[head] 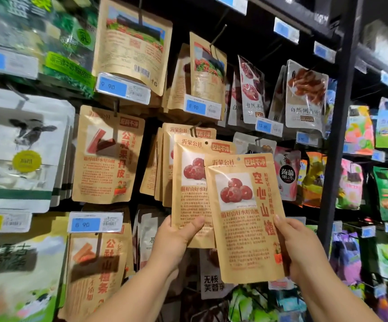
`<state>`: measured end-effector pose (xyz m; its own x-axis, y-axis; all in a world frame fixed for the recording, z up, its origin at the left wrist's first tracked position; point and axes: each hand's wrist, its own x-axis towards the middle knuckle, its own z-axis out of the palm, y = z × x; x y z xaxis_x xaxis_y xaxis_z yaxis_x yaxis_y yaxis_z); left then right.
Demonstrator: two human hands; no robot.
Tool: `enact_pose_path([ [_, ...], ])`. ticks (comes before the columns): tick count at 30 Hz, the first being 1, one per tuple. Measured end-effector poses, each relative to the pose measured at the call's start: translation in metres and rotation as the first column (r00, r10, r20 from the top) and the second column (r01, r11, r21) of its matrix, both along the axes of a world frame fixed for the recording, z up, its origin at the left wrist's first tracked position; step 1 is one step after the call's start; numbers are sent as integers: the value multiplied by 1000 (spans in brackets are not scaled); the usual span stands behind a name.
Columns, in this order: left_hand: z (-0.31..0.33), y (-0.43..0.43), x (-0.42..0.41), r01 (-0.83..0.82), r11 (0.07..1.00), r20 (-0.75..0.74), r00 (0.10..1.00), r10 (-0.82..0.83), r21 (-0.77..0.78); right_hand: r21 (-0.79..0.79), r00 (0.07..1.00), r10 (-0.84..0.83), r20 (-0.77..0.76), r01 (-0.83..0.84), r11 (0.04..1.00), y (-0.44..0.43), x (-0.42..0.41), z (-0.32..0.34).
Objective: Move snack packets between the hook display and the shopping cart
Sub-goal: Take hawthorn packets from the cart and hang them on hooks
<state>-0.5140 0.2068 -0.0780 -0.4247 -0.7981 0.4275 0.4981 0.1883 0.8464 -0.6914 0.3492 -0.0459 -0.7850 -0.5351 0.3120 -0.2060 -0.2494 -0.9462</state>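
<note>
Head view shows the left hand [176,240] pinching the lower edge of one brown kraft-paper snack packet with a red fruit picture [188,182]. The right hand [300,249] grips the lower right side of a second identical packet [241,217]. Both packets are held before the hook display [253,38]. They seem light, flat, bendable and somewhat smooth, so holding nearer the top hole would probably steady them.

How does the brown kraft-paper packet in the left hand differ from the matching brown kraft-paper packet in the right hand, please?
The left-hand packet sits higher and nearly upright; the right-hand packet is lower, its top leaning left. The right-hand packet lies in front, fully visible, covering the left-hand packet's right side. The left hand pinches its packet's bottom; the right hand grips its packet's right edge. Both show the same red fruit picture.
</note>
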Motion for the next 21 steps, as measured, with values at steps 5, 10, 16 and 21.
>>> enact_pose_path([
  [5, 17, -19, 1, -29, 1000, -4, 1000, 29, -4, -3, 1000, 5, -27, -5, 1000, -3, 3, 12],
  [10, 30, -30, -2, -47, 999, -11, 999, 47, -26, -3, 999, 11, -45, -11, 1000, -9, 8, 25],
  [16, 40, -45, -8, -86, 995, -1, 996, 86, -42, -21, 1000, 0, -18, -1, 1000, -20, 16, 39],
  [21, 45, -53, -8, -93, 994, 4, 996, 93, -66, -20, 999, -17, -32, 17, 1000, -27, 18, 44],
])
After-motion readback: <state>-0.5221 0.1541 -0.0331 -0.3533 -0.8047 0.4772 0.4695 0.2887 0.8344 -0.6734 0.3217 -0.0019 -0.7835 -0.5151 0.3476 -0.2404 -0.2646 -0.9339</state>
